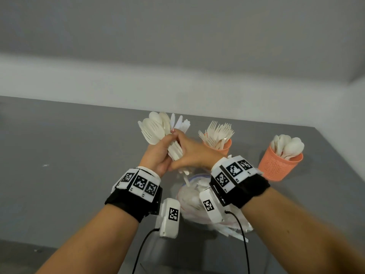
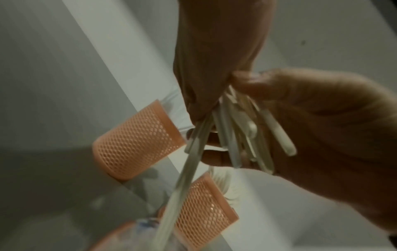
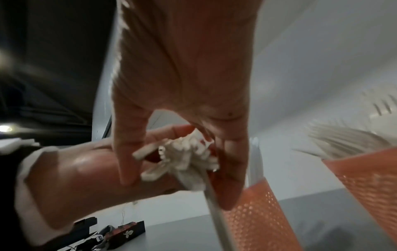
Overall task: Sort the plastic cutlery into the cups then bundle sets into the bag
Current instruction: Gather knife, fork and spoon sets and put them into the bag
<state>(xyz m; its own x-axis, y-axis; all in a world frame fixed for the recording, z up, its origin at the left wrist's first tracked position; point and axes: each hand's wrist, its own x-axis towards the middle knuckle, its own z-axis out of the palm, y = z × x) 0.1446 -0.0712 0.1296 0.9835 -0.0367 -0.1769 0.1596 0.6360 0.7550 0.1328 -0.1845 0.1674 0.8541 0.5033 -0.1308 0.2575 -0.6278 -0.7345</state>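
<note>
A bundle of white plastic cutlery [image 1: 164, 129], forks, spoons and knives mixed, is held upright above the table. My left hand [image 1: 158, 155] grips its handles from the left, and my right hand [image 1: 194, 153] wraps them from the right. The wrist views show the handle ends [image 2: 242, 134] [image 3: 189, 158] packed between the fingers of both hands. One long handle [image 3: 216, 212] hangs lower than the others. Below the hands lies a clear bag [image 1: 192, 196] with white cutlery inside. One orange mesh cup [image 1: 221, 147] holds forks and another [image 1: 280, 167] holds spoons.
The grey table [image 1: 69, 165] ends at a white wall behind the cups. Cables run from both wrist cameras over the near edge. In the right wrist view a dark box [image 3: 128, 232] and wires lie far off on the table.
</note>
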